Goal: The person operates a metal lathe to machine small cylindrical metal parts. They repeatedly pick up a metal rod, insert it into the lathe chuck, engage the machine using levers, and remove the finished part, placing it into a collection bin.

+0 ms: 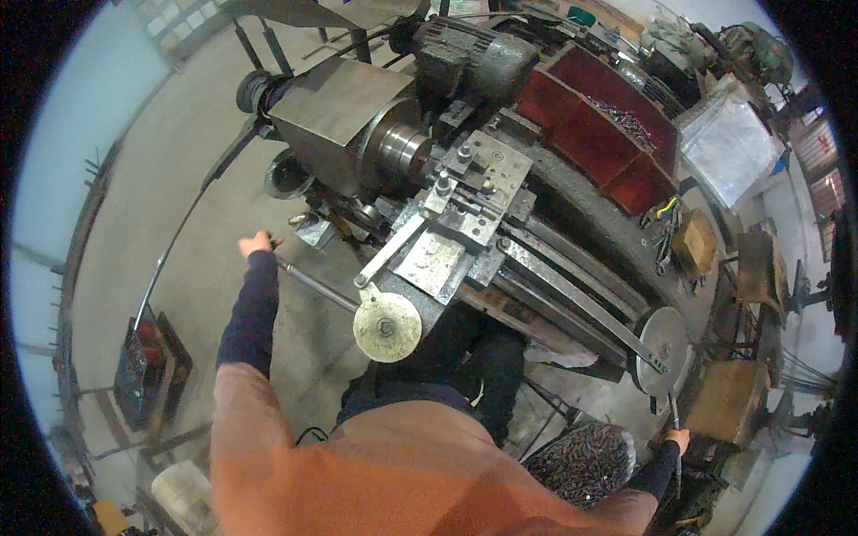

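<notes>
A greasy grey metal machine point(344, 98) runs diagonally across the centre, blocking the way to a dark-red bin point(554, 103) behind it and a grimy motor point(474, 58) left of the bin. A heap of small dark parts point(581, 460) sits near the right forearm. On the machine's near side, a round disc joins each lever: the left hand point(257, 244) curls around the left lever point(317, 284), the right hand point(679, 438) grasps the right lever point(675, 406).

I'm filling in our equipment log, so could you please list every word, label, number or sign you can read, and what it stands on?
There is no text I can read.
The machine, left lever, right lever and red tray show no legible lettering.
Any small marks are too blurred.
</notes>
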A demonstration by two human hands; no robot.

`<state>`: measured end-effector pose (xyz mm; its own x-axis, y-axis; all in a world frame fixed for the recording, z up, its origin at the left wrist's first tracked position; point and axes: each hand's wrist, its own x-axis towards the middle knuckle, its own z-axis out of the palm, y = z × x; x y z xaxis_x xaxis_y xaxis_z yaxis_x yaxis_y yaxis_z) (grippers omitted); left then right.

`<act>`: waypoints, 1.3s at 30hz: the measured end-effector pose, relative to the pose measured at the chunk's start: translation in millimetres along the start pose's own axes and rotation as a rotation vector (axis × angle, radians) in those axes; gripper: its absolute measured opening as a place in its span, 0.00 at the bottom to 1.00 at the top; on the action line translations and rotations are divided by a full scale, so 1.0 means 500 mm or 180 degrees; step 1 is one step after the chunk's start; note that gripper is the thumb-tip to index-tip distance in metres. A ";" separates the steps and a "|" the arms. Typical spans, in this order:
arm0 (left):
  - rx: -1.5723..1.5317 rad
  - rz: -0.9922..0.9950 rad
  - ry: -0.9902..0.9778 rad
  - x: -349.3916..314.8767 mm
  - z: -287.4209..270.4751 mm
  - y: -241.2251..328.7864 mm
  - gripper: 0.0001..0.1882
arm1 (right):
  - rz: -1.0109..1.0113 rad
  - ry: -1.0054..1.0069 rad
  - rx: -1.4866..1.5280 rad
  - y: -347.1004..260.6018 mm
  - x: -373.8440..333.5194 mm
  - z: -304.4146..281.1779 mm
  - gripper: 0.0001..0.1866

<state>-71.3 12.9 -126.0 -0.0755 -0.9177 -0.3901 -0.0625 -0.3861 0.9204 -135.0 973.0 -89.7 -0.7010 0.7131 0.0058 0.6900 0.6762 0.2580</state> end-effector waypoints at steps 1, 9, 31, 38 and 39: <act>0.0179 0.0147 -0.0191 -0.017 0.025 0.014 0.18 | 0.0076 -0.0127 0.0012 -0.017 -0.003 -0.015 0.15; 0.0226 0.0853 -0.1292 0.070 0.174 -0.027 0.15 | 0.0542 -0.0151 0.0103 0.037 -0.129 0.045 0.16; 0.0570 0.0777 -0.0777 0.035 0.169 0.002 0.22 | 0.0346 -0.0069 -0.0037 0.005 -0.072 -0.027 0.23; 0.0794 0.0898 -0.0563 0.036 0.185 -0.018 0.22 | 0.0580 0.0213 -0.0307 -0.052 0.035 -0.053 0.16; 0.0833 0.0964 -0.0794 0.030 0.159 -0.008 0.22 | 0.0562 0.0278 -0.0283 -0.085 0.015 -0.064 0.15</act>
<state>-151.5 7.9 -137.8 -0.3639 -0.9224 -0.1294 -0.2473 -0.0383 0.9682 -175.5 943.6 -69.7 -0.5863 0.7977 0.1411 0.7876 0.5205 0.3299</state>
